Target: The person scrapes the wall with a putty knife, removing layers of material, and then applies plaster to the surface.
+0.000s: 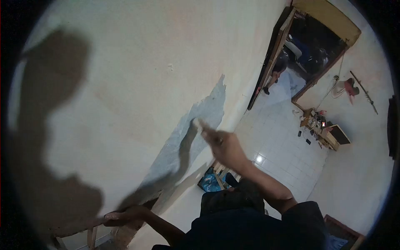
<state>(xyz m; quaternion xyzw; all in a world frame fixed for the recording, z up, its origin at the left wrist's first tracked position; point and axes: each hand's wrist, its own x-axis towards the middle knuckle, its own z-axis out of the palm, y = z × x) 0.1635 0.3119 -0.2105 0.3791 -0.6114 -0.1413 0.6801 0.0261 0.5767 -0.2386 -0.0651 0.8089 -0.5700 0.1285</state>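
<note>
My right hand [228, 149] is raised at the wall and closed around a small tool with a pale, rounded tip [197, 123]; I cannot tell what kind it is. The tip is right at a grey patch [210, 109] with ragged edges on the off-white wall [125, 75]. Lower left, my left hand [127, 214] rests with its fingers bent over the edge of a brown wooden frame [75, 228]. My dark sleeve and a dark cap fill the bottom middle.
An open doorway [310, 46] shows a motorcycle and a person's leg [273, 79]. Below lies a white tiled floor [266, 133]. Cluttered small items and a box [335, 135] stand along the far wall. A blue plastic bag [210, 182] lies near wooden pieces. Large shadows fall across the wall.
</note>
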